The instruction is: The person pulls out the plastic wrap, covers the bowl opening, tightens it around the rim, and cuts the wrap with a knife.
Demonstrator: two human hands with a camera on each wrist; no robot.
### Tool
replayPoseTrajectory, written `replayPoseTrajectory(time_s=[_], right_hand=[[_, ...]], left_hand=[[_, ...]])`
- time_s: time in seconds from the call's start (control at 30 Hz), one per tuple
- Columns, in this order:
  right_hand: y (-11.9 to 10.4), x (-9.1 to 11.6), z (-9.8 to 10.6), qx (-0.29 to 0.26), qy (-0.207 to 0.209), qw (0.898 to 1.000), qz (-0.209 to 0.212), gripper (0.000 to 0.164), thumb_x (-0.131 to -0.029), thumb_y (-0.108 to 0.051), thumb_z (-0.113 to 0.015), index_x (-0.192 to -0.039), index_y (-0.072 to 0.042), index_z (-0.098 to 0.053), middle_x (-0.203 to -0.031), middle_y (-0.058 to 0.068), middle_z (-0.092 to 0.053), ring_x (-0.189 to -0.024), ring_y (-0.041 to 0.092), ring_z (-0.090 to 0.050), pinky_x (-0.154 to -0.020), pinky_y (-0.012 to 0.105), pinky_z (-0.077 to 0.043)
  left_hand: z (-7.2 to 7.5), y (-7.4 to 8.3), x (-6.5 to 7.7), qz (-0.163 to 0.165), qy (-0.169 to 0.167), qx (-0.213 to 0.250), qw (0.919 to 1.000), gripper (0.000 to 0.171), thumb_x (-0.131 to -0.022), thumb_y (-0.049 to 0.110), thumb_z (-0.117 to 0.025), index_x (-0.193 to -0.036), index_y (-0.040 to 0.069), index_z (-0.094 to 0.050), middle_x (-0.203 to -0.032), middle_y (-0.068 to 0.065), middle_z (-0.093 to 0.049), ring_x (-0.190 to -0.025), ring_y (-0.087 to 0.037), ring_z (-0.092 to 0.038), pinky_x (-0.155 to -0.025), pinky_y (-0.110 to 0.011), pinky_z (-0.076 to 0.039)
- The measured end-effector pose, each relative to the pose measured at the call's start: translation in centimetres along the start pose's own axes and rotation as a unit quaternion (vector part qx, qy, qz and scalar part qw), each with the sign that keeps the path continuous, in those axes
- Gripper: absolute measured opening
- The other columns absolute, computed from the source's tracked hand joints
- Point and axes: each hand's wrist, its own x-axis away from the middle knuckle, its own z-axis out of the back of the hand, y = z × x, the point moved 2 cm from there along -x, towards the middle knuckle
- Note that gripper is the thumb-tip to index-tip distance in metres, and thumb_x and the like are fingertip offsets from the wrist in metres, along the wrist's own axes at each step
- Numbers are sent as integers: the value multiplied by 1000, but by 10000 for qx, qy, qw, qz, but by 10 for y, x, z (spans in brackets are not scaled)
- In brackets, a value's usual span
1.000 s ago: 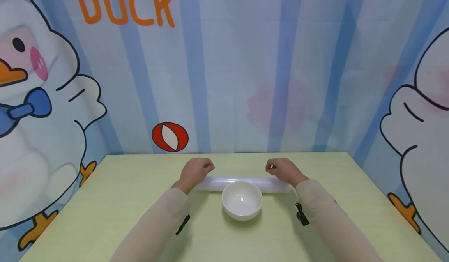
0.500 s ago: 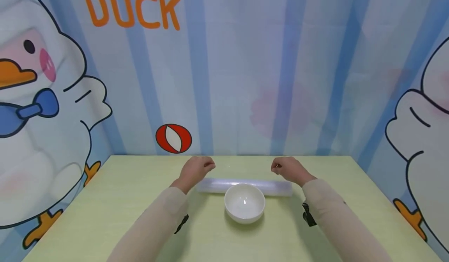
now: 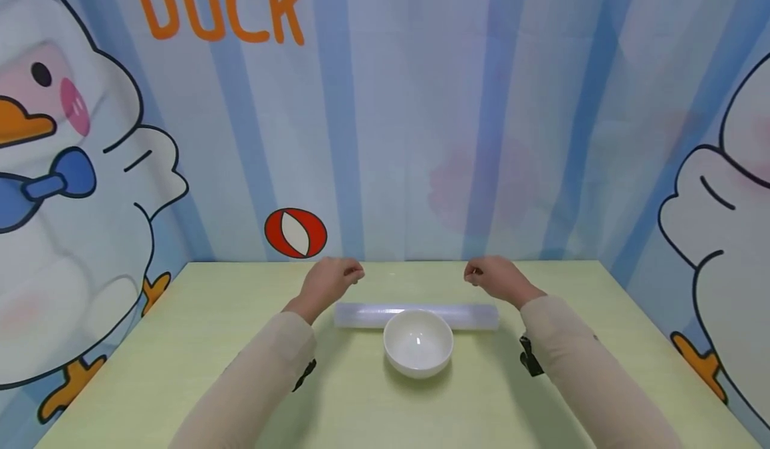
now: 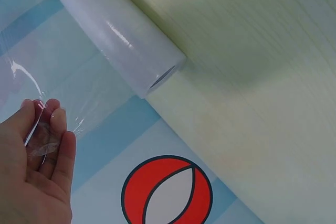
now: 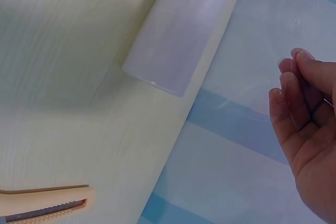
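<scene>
A roll of clear plastic wrap [image 3: 361, 315] lies crosswise on the table, behind a white bowl [image 3: 418, 343]. My left hand [image 3: 331, 280] is raised past the roll's left end; in the left wrist view its thumb and fingertips pinch a thin sheet of film [image 4: 86, 114] drawn from the roll [image 4: 115, 32]. Beyond the right end, my right hand [image 3: 498, 279] holds thumb against fingertips, and in the right wrist view faint film shows at those fingers [image 5: 289, 80]. Being transparent, the stretched sheet hardly shows in the head view. The bowl's inside looks white and bare.
In the right wrist view a peach-coloured cutter [image 5: 44, 203] with a toothed metal edge lies on the table; the head view does not show it. The pale yellow-green table [image 3: 240, 342] ends at a striped blue curtain [image 3: 409, 135] with duck prints.
Both hands have moved slightly farther from the roll, and the gap between them has widened a little. Bowl and roll stay in place; the head view has shifted slightly.
</scene>
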Motion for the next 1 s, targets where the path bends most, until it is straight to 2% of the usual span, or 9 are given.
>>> replayPoseTrajectory(time_s=[0.3, 0.73, 1.0], right_hand=[[-3, 2, 9, -44, 20, 10000, 85, 17, -94, -16, -52, -101, -6, -64, -93, 11, -64, -77, 18, -57, -70, 36, -47], [-11, 5, 27, 52, 149, 9997, 161, 18, -94, -14, -52, -102, -5, -64, -96, 12, -65, -84, 22, -60, -73, 38, -49], [-20, 3, 35, 104, 241, 9995, 191, 18, -93, -14, -52, -101, -4, -64, -95, 12, -65, -83, 22, -59, -73, 38, -48]], left_hand=[[13, 5, -1, -163, 62, -108, 9998, 20, -91, 27, -57, -101, 15, -69, -85, 0, -68, -73, -13, -57, -70, -29, -50], [34, 13, 1, -206, 125, -198, 9995, 19, -91, 27, -58, -102, 17, -69, -83, 2, -67, -73, -13, -57, -69, -28, -50], [46, 14, 3, -328, 226, -203, 9990, 21, -91, 27, -58, -103, 15, -69, -92, -1, -69, -81, -17, -62, -76, -33, -52]])
